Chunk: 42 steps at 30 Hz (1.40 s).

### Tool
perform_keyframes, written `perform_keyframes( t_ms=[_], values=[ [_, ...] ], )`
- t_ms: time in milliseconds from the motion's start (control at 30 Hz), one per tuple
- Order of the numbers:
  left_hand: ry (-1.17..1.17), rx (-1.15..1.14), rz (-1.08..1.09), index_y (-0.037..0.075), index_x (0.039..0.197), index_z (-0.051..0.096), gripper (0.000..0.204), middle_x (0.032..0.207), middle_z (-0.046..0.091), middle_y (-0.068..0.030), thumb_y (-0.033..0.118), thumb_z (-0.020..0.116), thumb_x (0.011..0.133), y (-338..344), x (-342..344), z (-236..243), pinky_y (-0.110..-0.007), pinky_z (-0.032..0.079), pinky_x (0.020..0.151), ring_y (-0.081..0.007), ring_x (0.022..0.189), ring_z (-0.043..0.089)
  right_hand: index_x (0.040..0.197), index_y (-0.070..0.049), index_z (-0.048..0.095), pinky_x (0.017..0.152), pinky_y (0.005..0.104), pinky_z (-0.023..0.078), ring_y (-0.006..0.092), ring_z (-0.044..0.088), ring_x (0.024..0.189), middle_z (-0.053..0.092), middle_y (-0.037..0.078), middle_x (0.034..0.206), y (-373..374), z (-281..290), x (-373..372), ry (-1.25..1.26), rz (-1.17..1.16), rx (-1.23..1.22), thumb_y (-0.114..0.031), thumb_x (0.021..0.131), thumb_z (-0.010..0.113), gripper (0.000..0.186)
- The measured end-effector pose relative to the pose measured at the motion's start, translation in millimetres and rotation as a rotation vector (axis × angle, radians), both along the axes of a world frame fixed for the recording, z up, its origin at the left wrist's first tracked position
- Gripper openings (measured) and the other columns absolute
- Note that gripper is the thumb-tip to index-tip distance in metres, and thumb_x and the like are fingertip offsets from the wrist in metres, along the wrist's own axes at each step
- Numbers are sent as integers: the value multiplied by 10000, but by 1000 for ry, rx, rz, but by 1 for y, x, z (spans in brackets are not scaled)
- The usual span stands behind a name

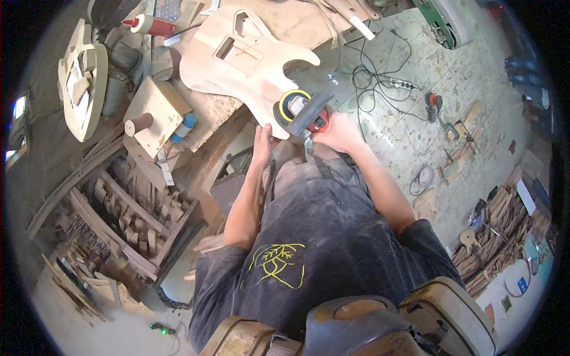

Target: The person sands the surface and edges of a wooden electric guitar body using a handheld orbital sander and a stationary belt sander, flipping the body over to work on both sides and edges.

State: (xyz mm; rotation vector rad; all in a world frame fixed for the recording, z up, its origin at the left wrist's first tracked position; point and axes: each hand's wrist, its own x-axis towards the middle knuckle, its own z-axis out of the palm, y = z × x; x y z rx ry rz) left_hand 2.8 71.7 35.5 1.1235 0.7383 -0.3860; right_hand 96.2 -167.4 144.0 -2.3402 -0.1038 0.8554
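Note:
A pale, unfinished wooden guitar body (267, 65) with cut-out cavities lies at the edge of the workbench (208, 113), one end jutting toward me. My left hand (264, 142) grips that near end, its fingers curled partly out of sight under the wood. In my right hand (339, 133) is a handheld power sander (317, 118) with a red and grey body, my fingers wrapped round it. Its yellow-rimmed round pad (286, 105) is tilted against or very close to the side of the guitar body; contact is hard to make out.
On the bench are a white glue bottle (155, 25) with a red cap and a wooden block (154, 113) bearing a cylinder. Another guitar-shaped piece (98, 95) stands left. Black cables (377, 89) and a red-black tool (433, 104) lie on the floor. Offcuts fill a wooden crate (190, 216).

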Motion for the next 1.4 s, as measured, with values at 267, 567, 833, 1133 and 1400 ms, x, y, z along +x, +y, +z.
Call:
perform_keyframes(
  t_ms=[267,567,833,1133,1400],
  values=[
    [-14,-34,0,22,1308,417,427,1308,551,-154,368,443,1058,3,1,-2,-477,491,1021,-298,1174,602,1089,21,569,776,499,546,458,671,885,689,282,899,8,7,23,-23,-26,-71,-378,695,766,594],
    [-16,-33,-6,20,1324,384,434,1296,529,-161,359,425,1056,-1,3,13,-515,459,1052,-304,1221,570,1118,3,628,801,474,563,419,693,877,703,252,896,12,13,35,-48,203,-165,-412,654,762,637],
    [-4,-26,15,8,1271,413,373,1282,551,-174,315,434,1060,1,4,5,-480,483,1038,-313,1177,607,1078,-44,639,789,472,559,412,692,860,705,230,880,17,18,51,-42,85,-143,-391,662,756,555],
    [-8,-59,48,13,1240,418,354,1243,560,-161,313,452,1056,-4,6,15,-475,486,1036,-306,1162,617,1058,-36,639,802,476,557,404,696,872,709,225,899,25,19,60,-81,182,-152,-392,649,758,555],
    [-24,-17,56,14,1227,444,348,1226,565,-140,316,457,1054,-2,3,5,-456,499,1016,-277,1120,623,1067,-27,620,810,474,556,410,692,896,709,227,920,19,21,65,-93,137,-141,-386,644,758,572]
  ],
)
